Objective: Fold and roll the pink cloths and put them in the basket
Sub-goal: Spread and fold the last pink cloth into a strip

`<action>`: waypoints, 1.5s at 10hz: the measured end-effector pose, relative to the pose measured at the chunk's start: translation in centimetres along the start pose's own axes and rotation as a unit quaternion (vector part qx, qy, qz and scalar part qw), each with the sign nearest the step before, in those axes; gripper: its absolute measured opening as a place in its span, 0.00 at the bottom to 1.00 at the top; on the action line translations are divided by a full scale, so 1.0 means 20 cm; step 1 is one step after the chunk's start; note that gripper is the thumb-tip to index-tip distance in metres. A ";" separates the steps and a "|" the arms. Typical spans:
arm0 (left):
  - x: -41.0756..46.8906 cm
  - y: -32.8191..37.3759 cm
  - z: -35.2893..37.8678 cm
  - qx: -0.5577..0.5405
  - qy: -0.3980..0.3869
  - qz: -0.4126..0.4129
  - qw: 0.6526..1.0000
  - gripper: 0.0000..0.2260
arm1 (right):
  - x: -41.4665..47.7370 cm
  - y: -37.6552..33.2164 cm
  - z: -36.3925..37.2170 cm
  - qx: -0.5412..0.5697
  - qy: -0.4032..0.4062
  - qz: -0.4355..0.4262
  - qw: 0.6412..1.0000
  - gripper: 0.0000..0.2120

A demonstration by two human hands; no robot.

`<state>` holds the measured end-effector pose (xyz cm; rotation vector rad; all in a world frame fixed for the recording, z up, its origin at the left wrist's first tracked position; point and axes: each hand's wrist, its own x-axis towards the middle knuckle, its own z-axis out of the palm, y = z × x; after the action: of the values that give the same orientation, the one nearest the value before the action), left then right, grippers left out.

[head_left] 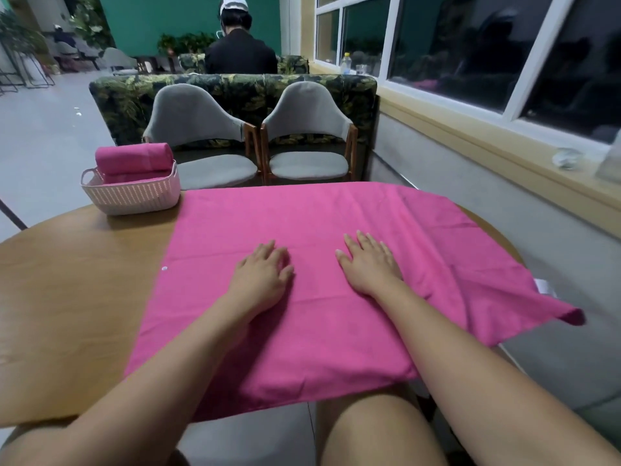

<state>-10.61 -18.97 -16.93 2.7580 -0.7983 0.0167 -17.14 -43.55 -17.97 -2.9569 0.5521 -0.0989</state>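
- Your left hand lies palm down on the pink cloth, fingers loosely bent and slightly spread, gripping nothing.
- Your right hand lies flat on the same cloth, fingers straight and a little fanned, thumb out toward the left hand.
- The cloth lies spread across the wooden table under both palms; beyond your right fingers its corner hangs off the table edge.
- Far past your left fingertips stands the basket with a rolled pink cloth on top.
- Two grey chairs stand beyond the table.
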 end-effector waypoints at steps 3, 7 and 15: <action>-0.04 0.11 0.12 0.005 -0.009 0.031 0.999 0.28 | -0.11 0.25 -0.06 0.004 -0.012 -0.010 1.000 0.33; -0.03 0.11 0.11 0.013 -0.007 0.030 0.999 0.28 | -0.25 0.97 -0.17 -0.006 0.000 0.091 0.996 0.34; -0.52 -0.09 0.00 0.014 -0.034 0.080 0.996 0.30 | -0.85 0.26 -0.07 0.011 -0.045 -0.205 0.978 0.33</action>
<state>-18.49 -11.99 -18.25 2.7266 -1.0423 -0.0347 -34.94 -42.39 -17.92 -2.9862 -0.0769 -0.0094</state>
